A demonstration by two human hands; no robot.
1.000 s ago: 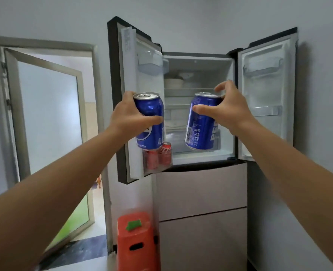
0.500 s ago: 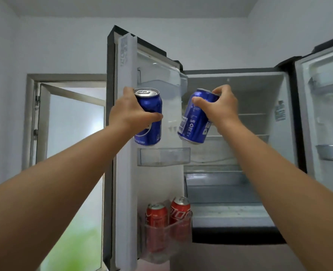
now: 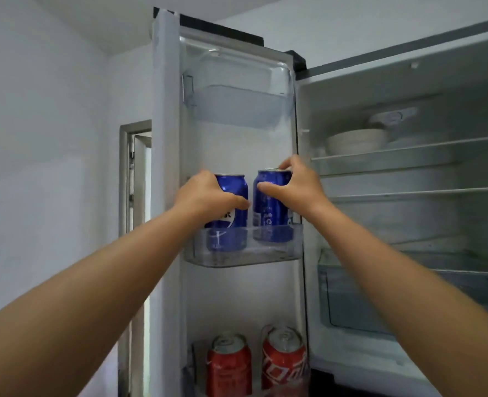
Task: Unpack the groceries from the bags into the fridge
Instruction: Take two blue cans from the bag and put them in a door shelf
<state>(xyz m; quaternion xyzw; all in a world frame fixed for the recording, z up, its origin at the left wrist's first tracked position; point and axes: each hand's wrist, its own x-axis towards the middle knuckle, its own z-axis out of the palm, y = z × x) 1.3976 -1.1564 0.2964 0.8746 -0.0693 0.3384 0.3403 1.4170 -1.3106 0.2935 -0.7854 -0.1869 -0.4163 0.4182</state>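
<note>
Two blue soda cans stand side by side in the clear middle door shelf (image 3: 242, 257) of the open left fridge door. My left hand (image 3: 205, 193) is wrapped around the left blue can (image 3: 231, 224). My right hand (image 3: 293, 186) grips the right blue can (image 3: 270, 213) from its top and side. Both cans are upright, their bottoms inside the shelf. Two red soda cans (image 3: 228, 365) (image 3: 283, 359) sit in the bottom door shelf below.
The fridge interior (image 3: 409, 196) is open on the right, with white bowls (image 3: 357, 141) on the top wire shelf and a clear drawer (image 3: 380, 296) lower down. An upper door bin (image 3: 237, 107) hangs above the cans. A doorway (image 3: 135, 179) lies left of the door.
Both hands have lowered the blue cans from mid-air into the middle door shelf. The right can went from tilted to upright. The camera has moved closer to the door.
</note>
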